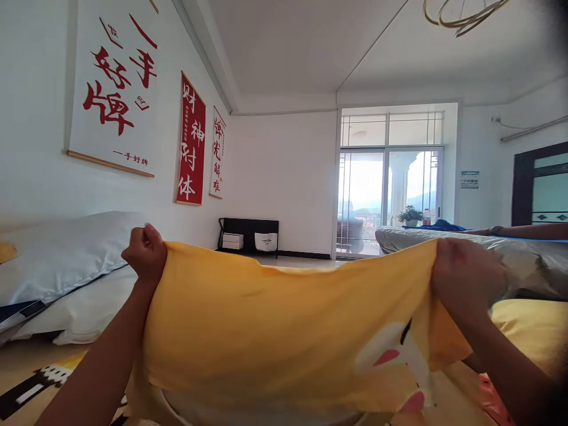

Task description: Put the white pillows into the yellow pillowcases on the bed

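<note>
A yellow printed cloth (266,319) is stretched between my two hands, its top edge sagging in the middle. White and pink printed shapes show on its right part. My left hand (145,251) is closed in a fist round the upper left corner. At the upper right corner, my right hand (468,278) grips the cloth, slightly blurred by motion. Some of the cloth hangs folded below the right hand. Whether it is a garment or a pillowcase, I cannot tell.
White pillows (75,260) are piled on the left. A plastic-wrapped mattress (523,260) stands at right, with another person's arm (532,231) over it. Below it lies yellow fabric (532,325). A black rack (246,234) stands by the far wall, near a glass door (361,201).
</note>
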